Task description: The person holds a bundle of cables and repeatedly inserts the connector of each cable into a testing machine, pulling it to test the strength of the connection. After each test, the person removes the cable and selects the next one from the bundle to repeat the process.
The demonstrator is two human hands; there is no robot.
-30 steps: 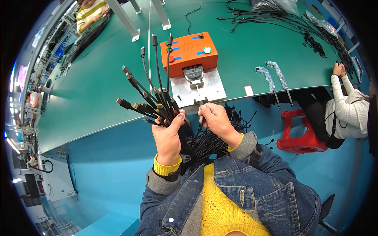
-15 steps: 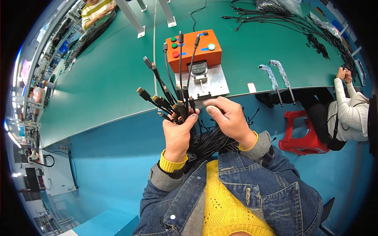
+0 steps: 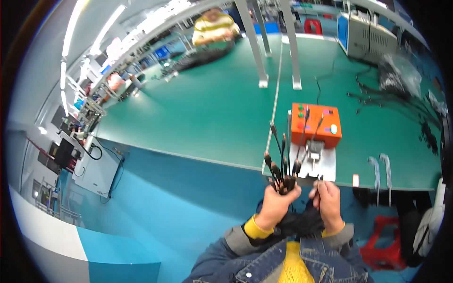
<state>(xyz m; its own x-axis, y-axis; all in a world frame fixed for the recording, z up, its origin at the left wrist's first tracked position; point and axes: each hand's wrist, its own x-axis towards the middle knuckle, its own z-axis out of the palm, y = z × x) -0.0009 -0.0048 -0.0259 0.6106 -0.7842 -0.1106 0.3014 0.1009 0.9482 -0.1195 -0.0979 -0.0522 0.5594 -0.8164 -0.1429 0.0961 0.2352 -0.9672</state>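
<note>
My left hand (image 3: 277, 205) is closed around a bundle of black cables (image 3: 285, 173), their plug ends fanning upward above the fist. To its right, my right hand (image 3: 329, 202) has its thumb and fingers pinched together at the front edge of a metal plate (image 3: 329, 166). Whatever sits between those fingertips is too small and blurred to name. On the plate is a small gauge (image 3: 315, 147) with a dark body. Behind it stands an orange box (image 3: 302, 123) with green and red buttons and a lit round button. More dark cable hangs below my hands, partly hidden.
The green table (image 3: 212, 113) carries grey metal posts (image 3: 291, 52), black cables (image 3: 387, 101) and plastic bags (image 3: 401, 75) at the right. Two wrapped rods (image 3: 387, 172) stick out over its front edge. A red stool (image 3: 384, 245) stands at right; another person (image 3: 214, 30) is across the table.
The view has swung left and up, so the table and box appear farther right and lower. My right hand has gone from loosely curled fingers to a pinch at the plate. The left keeps its bundle.
</note>
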